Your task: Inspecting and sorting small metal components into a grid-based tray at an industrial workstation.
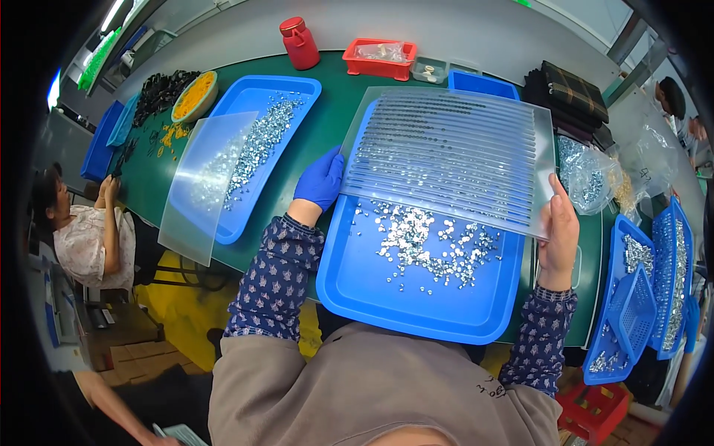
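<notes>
My left hand (321, 178), in a blue glove, grips the left edge of a clear ridged plastic sheet (446, 156). The sheet has many parallel grooves, with small dark pieces showing in the upper ones. At its right edge my bare right hand (561, 227) is closed on the rim, thumb on top. Beneath the sheet stands a blue tray (416, 316), its far part seen only through the plastic. Many small shiny silvery pieces (416, 238) lie scattered in the tray, near the sheet's lower edge.
A second blue tray (309, 85) with silvery pieces stands left, a frosted sheet (204, 186) across it. Behind are a red jug (300, 44) and red bin (379, 68). Right are bagged pieces (584, 175), folded cloth (573, 93) and blue baskets (632, 312). A person (89, 230) sits left.
</notes>
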The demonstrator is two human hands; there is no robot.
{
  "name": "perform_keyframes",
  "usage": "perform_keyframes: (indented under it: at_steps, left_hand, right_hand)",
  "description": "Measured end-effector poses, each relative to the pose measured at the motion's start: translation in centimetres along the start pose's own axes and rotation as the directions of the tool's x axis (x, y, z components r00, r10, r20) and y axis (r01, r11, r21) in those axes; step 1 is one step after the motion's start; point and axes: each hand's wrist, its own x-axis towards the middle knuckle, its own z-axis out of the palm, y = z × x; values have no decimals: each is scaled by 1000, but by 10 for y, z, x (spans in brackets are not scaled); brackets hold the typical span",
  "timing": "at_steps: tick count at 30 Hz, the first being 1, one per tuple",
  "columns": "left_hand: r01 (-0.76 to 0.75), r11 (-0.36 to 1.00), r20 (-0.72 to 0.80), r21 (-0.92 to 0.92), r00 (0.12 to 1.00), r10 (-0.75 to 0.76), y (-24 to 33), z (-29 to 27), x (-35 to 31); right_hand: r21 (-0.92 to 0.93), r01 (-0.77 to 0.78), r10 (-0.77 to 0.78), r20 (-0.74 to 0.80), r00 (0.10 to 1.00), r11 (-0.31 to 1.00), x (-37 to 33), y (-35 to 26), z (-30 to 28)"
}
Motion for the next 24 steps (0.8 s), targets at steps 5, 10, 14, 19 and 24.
perform_keyframes:
  at_steps: [5,10,14,19,24]
  left_hand:
    - [-31,999,-17,33,999,31,-2,1,-2]
    - [-71,997,-19,35,997,71,-4,0,-1]
    - [-76,997,-21,2,997,76,-4,-2,-3]
    - [-82,997,1,-9,997,82,11,-8,-15]
    - [-117,989,-7,91,993,118,13,-7,-17]
  right_hand:
    - [-1,25,-25,32,999,1000,-2,0,-1]
    - [-2,47,-47,46,998,999,-4,-2,0]
    - [-79,44,-43,14,999,996,-8,-5,0]
    - [-248,-133,128,-39,991,959,-8,5,-6]
    - [-738,-61,34,-52,998,672,-5,22,-12]
